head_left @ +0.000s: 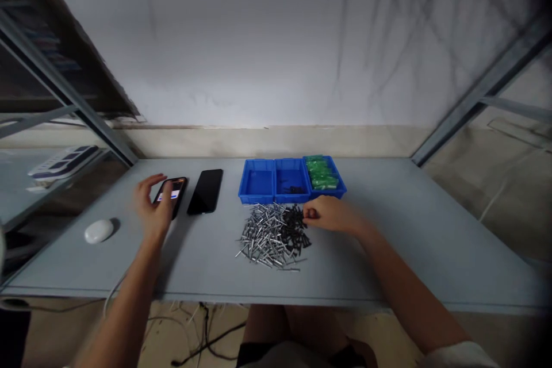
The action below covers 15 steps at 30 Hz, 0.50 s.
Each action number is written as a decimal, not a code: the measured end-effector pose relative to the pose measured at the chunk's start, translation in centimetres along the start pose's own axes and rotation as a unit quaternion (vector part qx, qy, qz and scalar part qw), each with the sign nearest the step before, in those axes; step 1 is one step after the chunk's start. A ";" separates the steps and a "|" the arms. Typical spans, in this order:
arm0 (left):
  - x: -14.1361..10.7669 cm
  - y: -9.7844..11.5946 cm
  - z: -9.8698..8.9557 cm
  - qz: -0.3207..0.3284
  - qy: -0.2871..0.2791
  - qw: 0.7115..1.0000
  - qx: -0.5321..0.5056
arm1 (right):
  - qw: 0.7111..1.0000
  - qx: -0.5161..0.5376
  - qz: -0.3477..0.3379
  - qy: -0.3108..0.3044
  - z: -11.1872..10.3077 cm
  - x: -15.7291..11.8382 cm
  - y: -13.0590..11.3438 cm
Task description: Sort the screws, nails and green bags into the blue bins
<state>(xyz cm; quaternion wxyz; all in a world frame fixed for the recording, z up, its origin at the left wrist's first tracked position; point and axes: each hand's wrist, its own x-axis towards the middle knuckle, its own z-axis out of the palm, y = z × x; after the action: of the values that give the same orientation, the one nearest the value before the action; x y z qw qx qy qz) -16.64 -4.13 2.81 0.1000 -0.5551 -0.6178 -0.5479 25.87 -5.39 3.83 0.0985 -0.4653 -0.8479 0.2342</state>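
Table: A pale grey table (401,213) stands against a wall, with two bare hands above it.
Loose metal pieces: Silver pins (261,236) lie in a heap near the middle, dark screws (294,231) against their right side. They are probably spread out so that single pieces are easy to pick.
Right hand: The right hand (330,214) is at the far right of the dark screws, fingers curled in and thumb close, a shape that suits small pieces. I cannot tell whether one is pinched inside.
Left hand: The left hand (154,210), blurred, is open over a lit phone (176,188), gripping nothing visible; whether it touches the glass is unclear.
Blue boxes: The left box (257,182), middle box (290,172) and right box (343,188) stand in a row just beyond the heap, likely for short reach. The middle one holds a few dark screws, the right one green packets (319,171).
Other items: A dark phone (206,191) lies right of the lit one; a white rounded object (99,231) sits at left.
Writing: The lit screen shows a pale panel with a blue bar, too small to read. No brand or label is legible.
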 end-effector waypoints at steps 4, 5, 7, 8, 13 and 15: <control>0.6 6.0 4.4 -0.031 -0.031 0.994 -0.104 | 1.000 0.012 -0.008 0.022 0.0 0.1 0.7; 0.5 7.1 5.7 -0.047 -0.049 0.988 -0.136 | 0.999 0.015 -0.007 0.027 0.0 0.2 0.8; -0.2 8.7 8.2 -0.083 -0.082 0.974 -0.195 | 0.999 0.027 -0.003 0.038 0.0 0.2 1.0; -0.8 9.2 9.3 -0.101 -0.095 0.967 -0.215 | 0.998 0.037 -0.001 0.042 0.0 0.2 1.1; -3.5 9.5 11.6 -0.154 -0.144 0.945 -0.250 | 0.990 0.131 -0.006 0.054 -0.3 0.4 1.4; -3.9 9.2 11.4 -0.153 -0.150 0.943 -0.254 | 0.979 0.184 -0.009 0.083 -0.3 0.6 1.3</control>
<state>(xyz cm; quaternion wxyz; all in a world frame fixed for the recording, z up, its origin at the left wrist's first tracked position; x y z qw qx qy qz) -2.37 0.56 0.81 -0.2231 -0.5371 -0.5435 -0.6053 26.61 -4.21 3.47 0.2543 -0.4491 -0.7836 0.3458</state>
